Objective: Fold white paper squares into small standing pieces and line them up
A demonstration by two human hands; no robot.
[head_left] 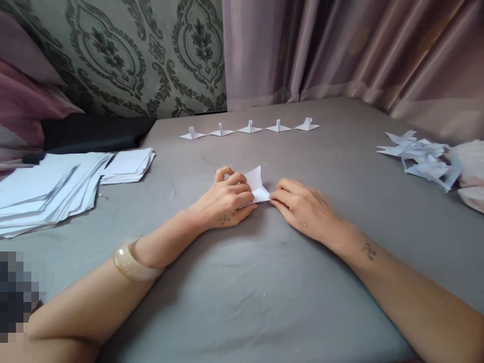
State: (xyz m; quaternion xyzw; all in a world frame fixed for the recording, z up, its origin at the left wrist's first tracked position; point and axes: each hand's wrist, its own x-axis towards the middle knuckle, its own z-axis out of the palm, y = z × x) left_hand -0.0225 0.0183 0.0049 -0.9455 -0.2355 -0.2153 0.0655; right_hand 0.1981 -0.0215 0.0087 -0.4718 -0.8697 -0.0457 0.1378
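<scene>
Between my hands is a small folded piece of white paper, with one pointed flap standing up and a flat part towards me. My left hand grips its left side, thumb in front and fingers curled over it, so that part of the paper is hidden. At the right corner, my right hand pinches the paper's tip between thumb and fingers. Both hands rest low over the grey cloth surface.
Several folded paper figures stand in a row at the back. Stacks of white paper and smaller sheets lie left, before a black cloth. A heap of folded paper lies right, beside a pale fabric item.
</scene>
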